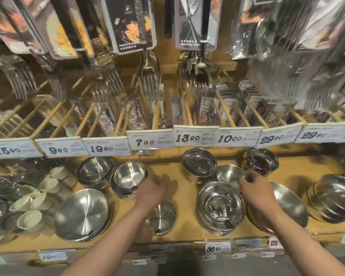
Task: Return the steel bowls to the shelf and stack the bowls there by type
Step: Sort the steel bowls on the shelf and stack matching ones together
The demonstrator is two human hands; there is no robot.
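Near the front edge of the shelf [183, 234] lie a wide steel bowl [82, 214] on the left, a small ribbed dish [161, 218] in the middle, and a stack of shallow bowls [220, 208] on the right. The left hand [151, 190] reaches past the dish, its fingers [160, 183] loosely curled beside a nested pair of bowls [128, 176]; whether they grip it I cannot tell. The right hand [254, 186] pinches the rim of a small bowl [228, 174] between the stacks. Farther back stand two deeper bowl stacks [199, 162], then price tags [149, 139] and hanging forks [149, 84].
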